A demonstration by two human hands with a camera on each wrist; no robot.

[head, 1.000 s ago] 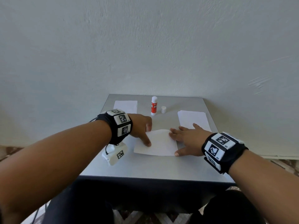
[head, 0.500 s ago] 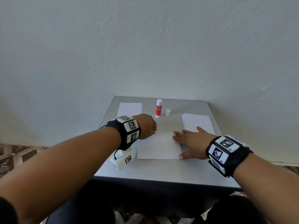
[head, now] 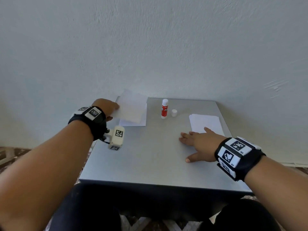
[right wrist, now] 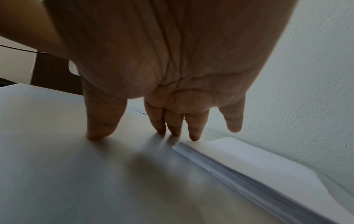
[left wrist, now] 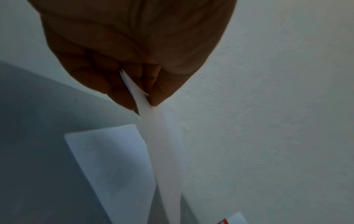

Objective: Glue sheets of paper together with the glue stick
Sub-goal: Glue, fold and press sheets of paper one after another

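Observation:
My left hand pinches a white glued sheet by its near edge and holds it in the air over a small paper pile at the table's back left. The pinch shows close up in the left wrist view, thumb and fingers clamped on the sheet above the pile. My right hand lies flat and open on the table, fingertips at the near corner of a thick paper stack. The uncapped red-and-white glue stick stands upright at the back centre.
The glue stick's small white cap sits just right of it. The grey table ends at a white wall behind. A corner of the glue stick label shows at the bottom of the left wrist view.
My left hand has picked the sheet up from the table's middle and carried it back and left over the pile. My right hand slid off the sheet toward the right stack.

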